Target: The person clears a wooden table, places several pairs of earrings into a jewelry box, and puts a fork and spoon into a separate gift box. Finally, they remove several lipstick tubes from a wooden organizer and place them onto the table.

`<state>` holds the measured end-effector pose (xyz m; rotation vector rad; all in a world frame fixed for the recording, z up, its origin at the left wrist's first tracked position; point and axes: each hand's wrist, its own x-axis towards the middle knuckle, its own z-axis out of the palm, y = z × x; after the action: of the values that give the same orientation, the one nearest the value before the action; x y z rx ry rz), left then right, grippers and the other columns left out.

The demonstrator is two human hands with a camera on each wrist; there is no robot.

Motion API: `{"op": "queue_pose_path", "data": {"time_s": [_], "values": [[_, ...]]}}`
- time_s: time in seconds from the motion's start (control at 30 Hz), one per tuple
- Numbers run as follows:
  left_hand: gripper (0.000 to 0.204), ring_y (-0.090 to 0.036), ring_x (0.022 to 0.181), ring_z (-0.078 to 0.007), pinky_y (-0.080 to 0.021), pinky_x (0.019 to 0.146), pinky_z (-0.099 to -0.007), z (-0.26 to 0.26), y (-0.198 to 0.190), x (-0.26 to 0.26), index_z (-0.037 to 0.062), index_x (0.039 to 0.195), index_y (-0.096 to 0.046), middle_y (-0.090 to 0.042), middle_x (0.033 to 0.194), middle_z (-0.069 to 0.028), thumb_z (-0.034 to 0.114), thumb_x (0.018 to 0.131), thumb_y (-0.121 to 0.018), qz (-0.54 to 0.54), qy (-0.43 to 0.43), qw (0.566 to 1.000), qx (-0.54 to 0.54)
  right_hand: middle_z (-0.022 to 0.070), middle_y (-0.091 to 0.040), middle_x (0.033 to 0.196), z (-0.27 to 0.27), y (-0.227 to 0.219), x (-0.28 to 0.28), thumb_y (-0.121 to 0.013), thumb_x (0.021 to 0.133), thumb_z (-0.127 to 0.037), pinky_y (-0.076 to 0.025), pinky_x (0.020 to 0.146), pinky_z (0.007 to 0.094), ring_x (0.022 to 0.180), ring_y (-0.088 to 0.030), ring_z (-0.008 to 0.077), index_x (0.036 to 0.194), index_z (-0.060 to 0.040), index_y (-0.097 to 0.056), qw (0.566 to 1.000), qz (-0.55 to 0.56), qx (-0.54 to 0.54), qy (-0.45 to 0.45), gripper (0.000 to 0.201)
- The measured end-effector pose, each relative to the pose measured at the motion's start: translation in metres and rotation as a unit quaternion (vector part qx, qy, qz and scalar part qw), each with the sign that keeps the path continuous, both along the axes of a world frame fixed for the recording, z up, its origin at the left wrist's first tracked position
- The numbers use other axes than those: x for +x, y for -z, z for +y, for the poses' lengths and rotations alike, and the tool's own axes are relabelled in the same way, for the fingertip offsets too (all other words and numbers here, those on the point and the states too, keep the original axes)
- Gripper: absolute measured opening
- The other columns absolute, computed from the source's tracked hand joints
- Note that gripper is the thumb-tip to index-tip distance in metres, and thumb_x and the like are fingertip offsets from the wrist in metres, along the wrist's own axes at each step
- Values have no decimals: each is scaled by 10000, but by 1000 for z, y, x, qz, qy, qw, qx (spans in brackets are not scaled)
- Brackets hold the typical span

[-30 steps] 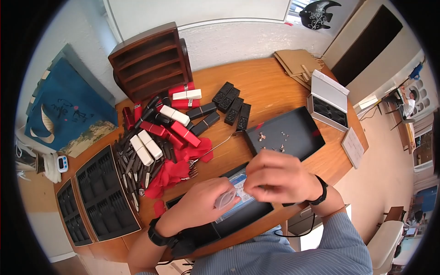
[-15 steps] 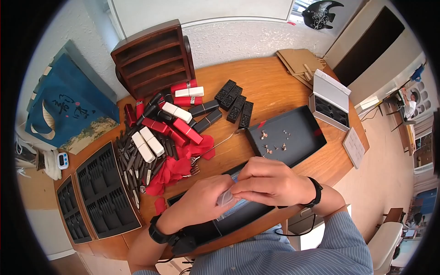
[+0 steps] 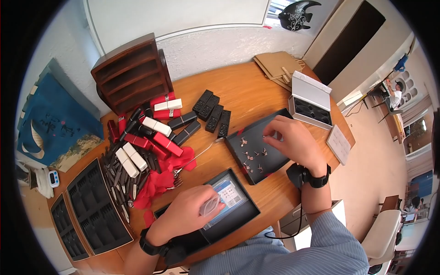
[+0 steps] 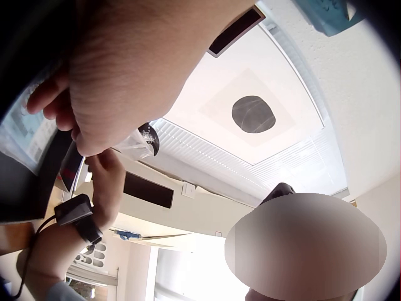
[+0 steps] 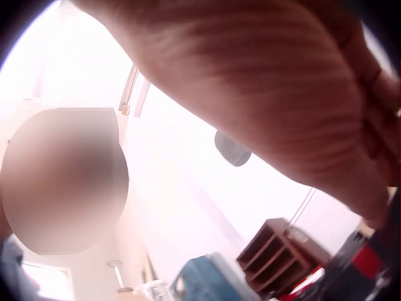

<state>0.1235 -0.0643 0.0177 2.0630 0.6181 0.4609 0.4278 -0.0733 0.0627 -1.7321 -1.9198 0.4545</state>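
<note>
My left hand [image 3: 192,206] grips a small clear plastic bag [image 3: 209,206], its mouth facing up, above a black box [image 3: 250,211] with a blue-and-white printed packet [image 3: 233,195] inside. In the left wrist view the clear bag [image 4: 135,145] shows beyond the left hand [image 4: 125,81]. Over the black tray [image 3: 251,176] my right hand [image 3: 293,142] pinches a tiny piece [image 3: 264,136] between thumb and finger. Several small coppery pieces [image 3: 248,156] lie scattered in that tray. The right wrist view shows mostly the palm side of the right hand [image 5: 250,88].
Red, white and black slim boxes [image 3: 167,143] lie piled left of centre, beside dark cutlery [image 3: 114,172] and red petals [image 3: 156,183]. Black moulded trays [image 3: 98,206] lie at the left. A wooden rack [image 3: 130,73] stands behind. An open white box [image 3: 311,107] sits at the right.
My right hand has moved from the plastic bag to the right, over the tray. My left hand still holds the bag. The head view has shifted slightly.
</note>
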Motion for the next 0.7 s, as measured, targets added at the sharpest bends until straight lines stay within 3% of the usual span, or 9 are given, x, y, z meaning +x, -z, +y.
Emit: {"op": "queue_pose_path", "data": {"time_s": [0.07, 0.2, 0.3, 0.37, 0.6, 0.7], "values": [[210, -624, 703, -284, -473, 630, -359, 0, 0, 0, 34, 883, -603, -621, 795, -107, 162, 869, -770, -4, -5, 1000, -7, 118, -688, 903, 4, 20, 27, -737, 825, -92, -532, 720, 384, 829, -669, 323, 870, -36, -700, 985, -163, -44, 32, 80], [207, -623, 702, -283, -471, 630, -354, -1, 2, 0, 34, 884, -603, -625, 796, -104, 157, 868, -769, -2, -6, 1000, -9, 132, -692, 869, 10, 19, 41, -742, 820, -105, -524, 736, 410, 847, -670, 329, 865, -31, -693, 983, -120, -112, 82, 100], [210, -623, 701, -283, -469, 629, -352, -1, 1, 0, 33, 885, -603, -630, 803, -102, 157, 865, -771, -4, -10, 1000, -10, 142, -690, 834, 11, 23, 40, -747, 817, -111, -523, 741, 413, 858, -666, 331, 875, -25, -696, 980, -138, -127, 73, 116], [213, -622, 701, -279, -470, 631, -352, -1, 1, 0, 31, 886, -603, -632, 807, -102, 159, 863, -771, -8, -14, 1000, -18, 130, -696, 827, 12, 29, 38, -767, 800, -118, -519, 724, 395, 816, -666, 310, 865, -19, -692, 980, -158, -124, 18, 141], [213, -617, 697, -274, -471, 633, -350, -2, 2, -1, 31, 889, -601, -628, 802, -99, 155, 862, -771, -9, -15, 1000, -12, 128, -700, 826, 18, 33, 39, -764, 807, -136, -517, 713, 395, 811, -669, 309, 879, -27, -702, 975, -161, -154, 21, 145], [213, -616, 696, -273, -470, 631, -350, -2, 1, -1, 31, 888, -599, -626, 797, -99, 153, 862, -772, -7, -16, 1000, -16, 159, -696, 848, 19, 30, 36, -744, 818, -115, -529, 746, 414, 881, -666, 343, 856, -22, -700, 976, -138, -168, 26, 111]]}}
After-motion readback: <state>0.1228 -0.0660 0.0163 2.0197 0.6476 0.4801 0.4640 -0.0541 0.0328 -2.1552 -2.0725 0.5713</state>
